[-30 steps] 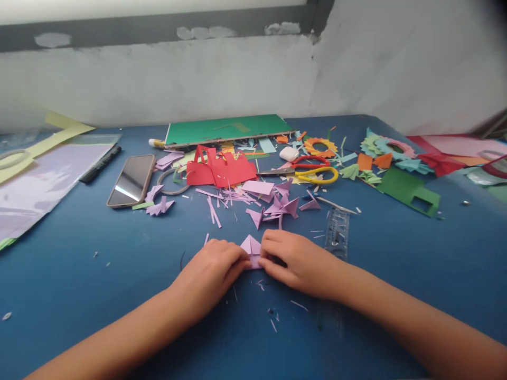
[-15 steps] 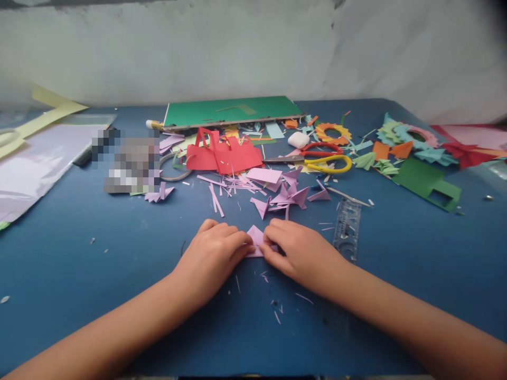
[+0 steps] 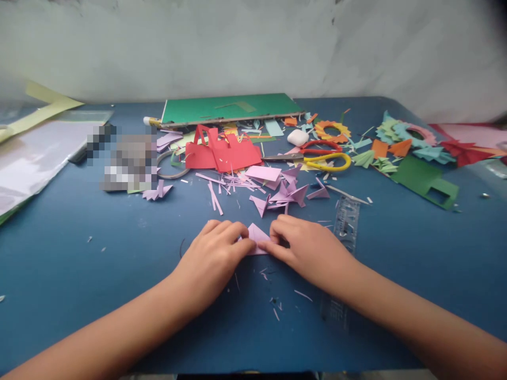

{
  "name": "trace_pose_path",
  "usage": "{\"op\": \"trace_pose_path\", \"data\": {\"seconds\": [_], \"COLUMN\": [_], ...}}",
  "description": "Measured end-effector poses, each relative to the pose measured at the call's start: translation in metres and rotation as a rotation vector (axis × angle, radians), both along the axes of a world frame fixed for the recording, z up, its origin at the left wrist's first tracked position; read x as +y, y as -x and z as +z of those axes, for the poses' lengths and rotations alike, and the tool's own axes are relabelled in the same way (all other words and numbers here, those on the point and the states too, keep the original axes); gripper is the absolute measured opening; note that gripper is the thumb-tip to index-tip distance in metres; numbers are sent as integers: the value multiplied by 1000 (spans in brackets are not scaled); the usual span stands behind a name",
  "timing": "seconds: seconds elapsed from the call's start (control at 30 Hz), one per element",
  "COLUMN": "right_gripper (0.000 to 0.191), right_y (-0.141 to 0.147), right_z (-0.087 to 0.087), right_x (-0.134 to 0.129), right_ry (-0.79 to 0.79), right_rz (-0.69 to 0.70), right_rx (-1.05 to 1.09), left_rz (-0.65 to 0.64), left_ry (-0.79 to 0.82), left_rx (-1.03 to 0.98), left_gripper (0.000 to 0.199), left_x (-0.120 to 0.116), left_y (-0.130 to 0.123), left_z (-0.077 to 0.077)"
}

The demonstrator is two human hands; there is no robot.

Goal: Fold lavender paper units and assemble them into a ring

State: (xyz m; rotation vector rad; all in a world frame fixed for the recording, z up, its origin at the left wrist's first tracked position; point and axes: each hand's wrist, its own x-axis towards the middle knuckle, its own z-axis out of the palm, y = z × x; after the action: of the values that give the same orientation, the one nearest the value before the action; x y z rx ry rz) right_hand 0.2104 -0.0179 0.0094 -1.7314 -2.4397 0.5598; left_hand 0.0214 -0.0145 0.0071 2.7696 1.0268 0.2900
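Observation:
A small folded piece of purple paper (image 3: 255,233) lies on the blue table between my two hands, its pointed tip facing away from me. My left hand (image 3: 219,247) grips its left side, thumb pressing near the lower edge. On the right side, my right hand (image 3: 303,240) pinches the paper with its fingers curled and thumb on top. The fingers hide both side corners. Just beyond are several folded purple paper pieces (image 3: 291,192) and thin purple strips (image 3: 216,198). A clear plastic ruler (image 3: 346,224) lies partly under my right forearm.
Scissors (image 3: 327,161) with red and yellow handles lie behind the purple pieces, near a white eraser (image 3: 298,138) and red cut paper (image 3: 224,153). A green board (image 3: 233,108) stands along the wall. Folded paper rings (image 3: 332,131) and green card (image 3: 422,179) are at right; plastic-covered sheets (image 3: 43,153) at left.
My right hand's fingers have shifted slightly outward, showing more of the purple paper. Its thumb still presses on the paper. The view has tilted a little.

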Motion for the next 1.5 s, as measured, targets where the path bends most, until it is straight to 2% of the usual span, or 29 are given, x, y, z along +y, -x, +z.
{"op": "trace_pose_path", "data": {"seconds": [0.1,0.17,0.2,0.27,0.37,0.43,0.6,0.73,0.83,1.0,1.1,1.2,1.3,1.5], "right_gripper": [23,18,13,3,20,25,26,24,17,18,19,17,11,13], "right_y": [-6,-11,-14,-19,-22,-23,-20,-17,-17,-26,-28,-25,-20,-17], "right_z": [0,0,0,1,3,3,0,-1,3,9,9,9,7,-1], "right_x": [2,5,6,8,7,6,2,0,-2,-4,-5,-3,-1,5], "right_ry": [37,30,12,-72,-241,-305,-365,-411,-327,-185,-134,-122,-111,-178], "right_rz": [-25,23,88,310,623,688,706,602,531,390,354,389,423,448], "right_rx": [24,55,79,119,83,31,20,-38,-62,-50,-7,57,81,87], "left_rz": [-126,-163,-171,-174,-188,-198,-203,-188,-153,-93,-68,-54,-86,-142], "left_ry": [-75,-145,-176,-217,-224,-215,-178,-190,-182,-88,-27,42,107,34], "left_rx": [73,142,171,214,235,232,236,237,255,274,252,129,65,21], "left_gripper": [26,24,24,24,22,21,16,11,7,17,18,12,16,23], "left_x": [-7,-12,-15,-18,-18,-16,-13,-12,-11,-9,-7,-3,3,10], "left_y": [-1,-2,-3,-3,-3,-3,-3,-2,0,9,11,9,7,6], "left_z": [2,3,3,4,5,6,7,13,20,26,24,18,10,0]}}
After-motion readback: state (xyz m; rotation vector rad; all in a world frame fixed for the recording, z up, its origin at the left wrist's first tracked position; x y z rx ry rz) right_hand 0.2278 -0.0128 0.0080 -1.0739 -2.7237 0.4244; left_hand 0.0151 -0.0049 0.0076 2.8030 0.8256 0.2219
